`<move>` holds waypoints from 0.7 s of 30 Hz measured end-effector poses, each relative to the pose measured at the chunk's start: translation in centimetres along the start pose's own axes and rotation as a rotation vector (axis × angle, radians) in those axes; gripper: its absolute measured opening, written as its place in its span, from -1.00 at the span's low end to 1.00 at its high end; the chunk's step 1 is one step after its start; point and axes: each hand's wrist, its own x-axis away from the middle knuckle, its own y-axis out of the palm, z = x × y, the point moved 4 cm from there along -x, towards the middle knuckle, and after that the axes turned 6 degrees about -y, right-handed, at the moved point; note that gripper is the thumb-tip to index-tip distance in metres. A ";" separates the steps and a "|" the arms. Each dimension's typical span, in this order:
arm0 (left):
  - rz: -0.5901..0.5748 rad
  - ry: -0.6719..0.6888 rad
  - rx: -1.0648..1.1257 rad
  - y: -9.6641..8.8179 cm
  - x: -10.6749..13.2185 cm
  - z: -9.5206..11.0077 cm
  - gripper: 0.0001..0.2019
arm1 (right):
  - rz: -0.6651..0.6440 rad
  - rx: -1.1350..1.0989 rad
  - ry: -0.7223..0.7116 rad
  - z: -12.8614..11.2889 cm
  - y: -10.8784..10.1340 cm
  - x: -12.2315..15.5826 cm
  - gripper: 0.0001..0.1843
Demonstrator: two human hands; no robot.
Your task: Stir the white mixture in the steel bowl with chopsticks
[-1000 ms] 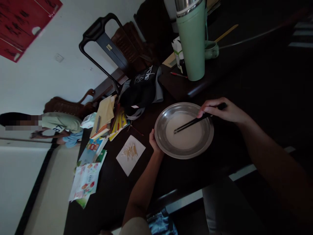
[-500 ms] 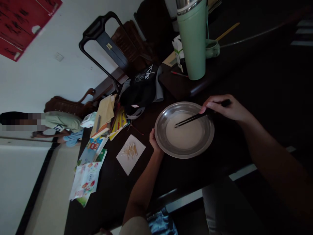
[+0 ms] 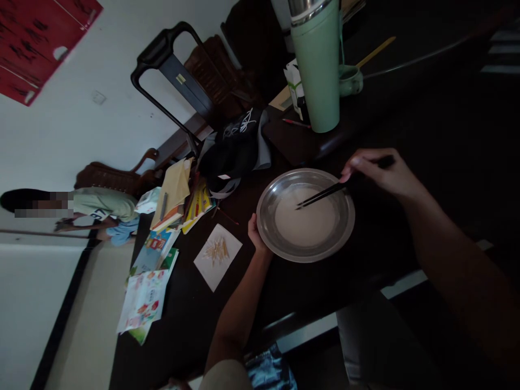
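Observation:
A round metal bowl with a pale, milky mixture in it is at the dark table's near side. My left hand grips the bowl's left rim; its other fingers are hidden beneath or behind the metal. Above the bowl's right side, my right hand is closed around a pair of black chopsticks. Their tips point down and left, at the pale mixture. Whether they touch its surface I cannot tell. Left of the bowl, several toothpicks or thin sticks lie on a white paper square.
Beyond the bowl stands a tall green tumbler, with a small green cup beside it. Books, a patterned packet and a black bag lie to the left. Farther left is a seated person.
My right hand and the chopsticks have shifted right and slightly up, the tips moving rightward over the mixture. My left hand keeps its hold on the bowl.

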 end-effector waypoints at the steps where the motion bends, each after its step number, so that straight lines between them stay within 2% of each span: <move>1: -0.001 -0.001 -0.004 0.0 0.0 0.0 -0.73 | 0.068 0.000 0.006 0.0 -0.5 0.1 -0.55; 3: -0.005 -0.005 -0.007 -0.1 0.0 0.0 -0.73 | 0.097 -0.017 0.024 0.1 -0.9 0.2 -0.51; 4: -0.003 -0.005 -0.007 -0.1 -0.1 0.1 -0.72 | 0.048 -0.031 0.033 0.1 -0.7 0.1 -0.51; 7: 0.014 0.000 -0.013 -0.1 0.0 0.1 -0.72 | -0.204 -0.077 0.037 0.0 0.8 0.1 -0.55; 9: 0.021 0.001 -0.020 0.0 0.0 0.1 -0.73 | -0.280 -0.068 0.013 -0.2 1.4 0.1 -0.58; 11: 0.019 -0.002 -0.022 0.1 0.1 0.1 -0.73 | -0.195 -0.016 -0.004 -0.2 1.1 0.0 -0.58; 14: 0.012 -0.011 -0.017 0.2 0.2 0.1 -0.73 | 0.040 0.015 0.009 -0.1 -0.2 0.0 -0.52; 16: 0.018 -0.006 -0.015 0.1 0.2 0.1 -0.73 | 0.077 -0.022 0.030 -0.1 -0.6 0.1 -0.49; 17: 0.023 -0.002 -0.016 0.1 0.2 0.1 -0.73 | 0.035 -0.043 0.043 -0.1 -0.5 0.1 -0.49; 21: 0.003 -0.015 -0.032 0.0 0.2 0.1 -0.73 | -0.283 -0.088 0.057 -0.2 1.3 0.2 -0.57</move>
